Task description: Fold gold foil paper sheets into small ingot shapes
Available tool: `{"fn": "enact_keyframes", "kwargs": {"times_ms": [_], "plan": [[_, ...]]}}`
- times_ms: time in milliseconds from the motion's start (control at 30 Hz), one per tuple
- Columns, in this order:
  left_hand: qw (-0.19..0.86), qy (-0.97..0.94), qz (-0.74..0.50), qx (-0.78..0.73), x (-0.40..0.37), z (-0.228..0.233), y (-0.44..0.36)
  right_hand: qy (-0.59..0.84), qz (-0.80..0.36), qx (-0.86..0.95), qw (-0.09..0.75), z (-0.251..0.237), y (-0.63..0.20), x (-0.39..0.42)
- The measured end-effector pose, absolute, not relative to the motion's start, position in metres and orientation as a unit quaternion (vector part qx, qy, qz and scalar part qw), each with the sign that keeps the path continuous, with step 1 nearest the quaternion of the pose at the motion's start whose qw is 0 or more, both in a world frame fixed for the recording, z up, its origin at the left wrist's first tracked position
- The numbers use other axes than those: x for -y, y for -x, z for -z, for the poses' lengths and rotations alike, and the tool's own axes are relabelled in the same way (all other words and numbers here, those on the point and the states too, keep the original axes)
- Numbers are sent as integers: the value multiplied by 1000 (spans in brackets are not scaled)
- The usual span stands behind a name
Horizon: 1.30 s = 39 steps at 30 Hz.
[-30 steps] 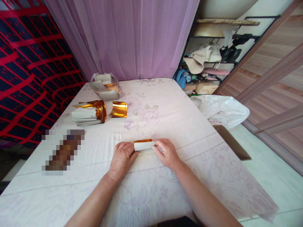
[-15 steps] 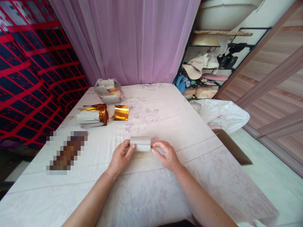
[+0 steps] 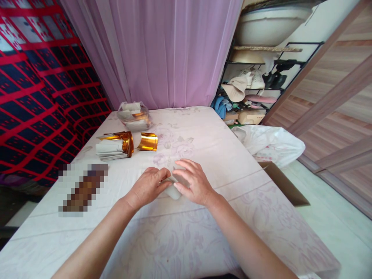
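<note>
A small piece of pale paper (image 3: 173, 192), partly rolled, is between my two hands just above the cloth-covered table. My left hand (image 3: 148, 186) pinches its left end between thumb and fingers. My right hand (image 3: 194, 181) is at its right side with the fingers apart and slightly curved, close to the paper. Part of the paper is hidden behind the fingers. Beyond my hands lies a stack of folded white papers with gold foil faces (image 3: 112, 148). Beside that stack, a single curled gold foil sheet (image 3: 148, 142) rests on the cloth.
A clear plastic bag of similar papers (image 3: 134, 116) sits at the table's far left. A blurred-out brown object (image 3: 85, 188) lies nearer on the left. To the right, below table level, are a white plastic bag (image 3: 270, 143), a cardboard piece (image 3: 283, 184) and a loaded shelf rack.
The paper has turned from lying level to a slant. My right hand has shifted left and spread its fingers, and my left hand has moved slightly right. The camera view has shifted slightly.
</note>
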<state>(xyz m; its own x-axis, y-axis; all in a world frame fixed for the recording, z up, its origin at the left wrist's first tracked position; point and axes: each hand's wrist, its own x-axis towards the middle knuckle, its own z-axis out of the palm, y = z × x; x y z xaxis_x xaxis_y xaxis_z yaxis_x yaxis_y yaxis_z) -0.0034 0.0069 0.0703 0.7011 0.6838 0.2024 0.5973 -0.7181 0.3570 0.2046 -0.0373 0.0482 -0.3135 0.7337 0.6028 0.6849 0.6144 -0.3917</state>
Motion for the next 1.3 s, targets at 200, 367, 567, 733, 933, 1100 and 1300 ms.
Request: {"fn": "enact_keyframes", "kwargs": {"times_ms": [200, 367, 567, 733, 933, 1100, 1300], "plan": [[203, -889, -170, -374, -6, -78, 5, 433, -73, 814, 379, -43, -207, 30], [173, -896, -159, -378, -7, -82, 5, 442, -148, 807, 363, -53, -204, 33], [108, -938, -100, -314, -7, -91, -1, 481, -208, 798, 297, -62, -200, 31], [99, -920, -177, -335, -13, -86, -3, 560, -282, 710, 322, -53, -202, 30], [299, -775, -203, -518, -4, -53, 0, 603, -415, 532, 425, -27, -214, 29], [463, -693, -253, -492, 9, -28, -14, 623, -390, 520, 435, -15, -218, 37], [325, -732, -214, -560, 9, -23, -32, 734, -232, 584, 259, -24, -216, 58]]}}
